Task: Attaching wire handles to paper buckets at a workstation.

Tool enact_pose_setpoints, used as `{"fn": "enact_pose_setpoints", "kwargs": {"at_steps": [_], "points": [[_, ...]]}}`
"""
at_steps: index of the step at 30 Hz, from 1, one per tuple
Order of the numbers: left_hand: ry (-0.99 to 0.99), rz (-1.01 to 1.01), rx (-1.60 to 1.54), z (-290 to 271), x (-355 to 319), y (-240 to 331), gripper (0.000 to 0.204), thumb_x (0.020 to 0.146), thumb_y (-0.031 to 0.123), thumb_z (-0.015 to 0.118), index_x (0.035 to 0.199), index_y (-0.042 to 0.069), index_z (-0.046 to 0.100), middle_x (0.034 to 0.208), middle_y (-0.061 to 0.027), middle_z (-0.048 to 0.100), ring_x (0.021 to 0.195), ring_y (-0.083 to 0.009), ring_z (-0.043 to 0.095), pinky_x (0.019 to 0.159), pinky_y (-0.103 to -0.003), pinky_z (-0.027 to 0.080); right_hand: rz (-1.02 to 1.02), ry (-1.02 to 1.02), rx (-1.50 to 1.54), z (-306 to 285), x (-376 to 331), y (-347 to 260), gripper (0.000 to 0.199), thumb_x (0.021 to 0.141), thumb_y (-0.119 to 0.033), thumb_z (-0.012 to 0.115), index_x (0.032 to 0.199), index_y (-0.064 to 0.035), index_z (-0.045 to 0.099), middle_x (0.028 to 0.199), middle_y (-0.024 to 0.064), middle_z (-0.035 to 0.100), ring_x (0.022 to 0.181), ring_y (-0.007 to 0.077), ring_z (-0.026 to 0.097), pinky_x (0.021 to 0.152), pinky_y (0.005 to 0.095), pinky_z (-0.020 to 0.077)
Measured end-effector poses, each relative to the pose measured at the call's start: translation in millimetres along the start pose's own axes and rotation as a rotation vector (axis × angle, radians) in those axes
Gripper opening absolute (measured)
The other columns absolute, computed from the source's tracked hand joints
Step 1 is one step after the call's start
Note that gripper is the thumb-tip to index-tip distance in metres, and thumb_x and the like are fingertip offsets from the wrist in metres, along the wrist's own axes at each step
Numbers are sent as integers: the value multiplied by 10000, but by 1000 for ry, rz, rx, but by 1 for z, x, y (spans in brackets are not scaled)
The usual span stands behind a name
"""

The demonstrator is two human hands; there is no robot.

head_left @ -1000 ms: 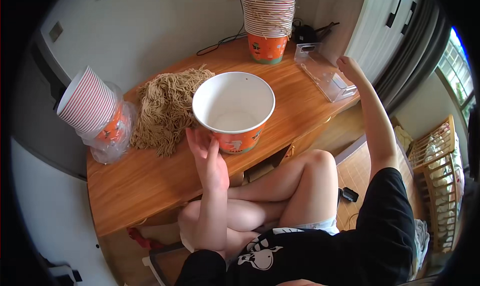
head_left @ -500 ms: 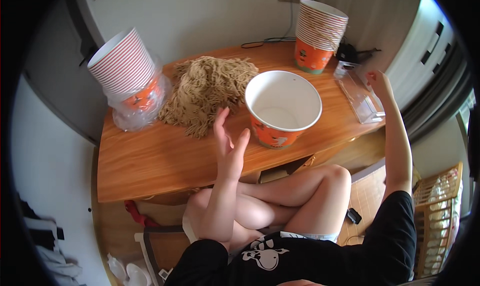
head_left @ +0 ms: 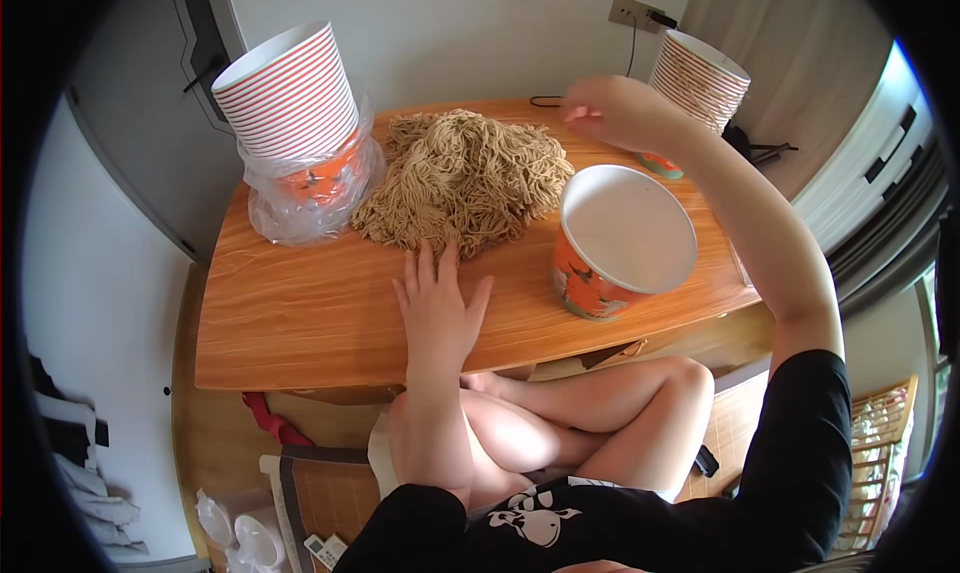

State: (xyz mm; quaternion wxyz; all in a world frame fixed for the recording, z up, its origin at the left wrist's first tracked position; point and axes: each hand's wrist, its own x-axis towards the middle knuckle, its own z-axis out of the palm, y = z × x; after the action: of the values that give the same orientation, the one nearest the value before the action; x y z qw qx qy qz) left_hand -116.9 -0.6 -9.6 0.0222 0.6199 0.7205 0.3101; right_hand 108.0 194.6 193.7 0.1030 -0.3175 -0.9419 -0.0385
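Left hand [head_left: 438, 308]: palm down, fingers spread, nothing seen in it; fingertips at the near edge of the strand pile [head_left: 470, 173]. Right hand [head_left: 608, 113]: well apart, raised off the pile's far right, curled and blurred; can't tell if it grips anything. Pile mid-worktop [head_left: 300, 318], between the wrapped stack [head_left: 308, 103] and 1 upright single tub [head_left: 588, 285]. 2nd stack [head_left: 700, 78] behind, part-hidden. Judged step: working at the loose strands. Next move probably calls for keeping the right arm [head_left: 765, 203] clear of the tub's rim.
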Motion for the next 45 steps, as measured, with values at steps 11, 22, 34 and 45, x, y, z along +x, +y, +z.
{"fn": "enact_pose_setpoints", "kwargs": {"at_steps": [11, 22, 34, 45], "points": [[17, 57, -2, 6, -4, -2, 659, 944, 507, 626, 1447, 99, 504, 1531, -252, 421, 1456, -449, 323, 1167, -673, 218, -323, -198, -234, 58, 110, -31, 173, 896, -114, 698, 1050, -170, 750, 1110, 16, 673, 1002, 228, 677, 856, 390, 551], [29, 74, -25, 6, -4, -2, 642, 942, 513, 628, 1422, 98, 525, 1519, -259, 431, 1439, -453, 346, 1158, -684, 223, -413, -216, -317, 72, 111, -18, 38, 841, -152, 752, 867, -173, 771, 1065, 6, 674, 1025, 221, 669, 850, 394, 553], [14, 70, -30, 6, -2, -5, 633, 944, 507, 627, 1420, 102, 528, 1531, -251, 420, 1448, -448, 336, 1165, -680, 211, 168, 333, 416, 6, 96, -17, 163, 993, -237, 644, 1042, -105, 727, 1126, 18, 734, 1028, 128, 643, 896, 315, 508], [251, 220, -459, -26, -4, 13, 557, 906, 274, 736, 1396, 83, 554, 1433, -211, 523, 1285, -396, 521, 1065, -538, 408, -93, 693, 1301, -75, -130, -80, 131, 1027, -174, 564, 1011, -45, 556, 938, 111, 646, 826, 202, 597, 755, 323, 475]]}}
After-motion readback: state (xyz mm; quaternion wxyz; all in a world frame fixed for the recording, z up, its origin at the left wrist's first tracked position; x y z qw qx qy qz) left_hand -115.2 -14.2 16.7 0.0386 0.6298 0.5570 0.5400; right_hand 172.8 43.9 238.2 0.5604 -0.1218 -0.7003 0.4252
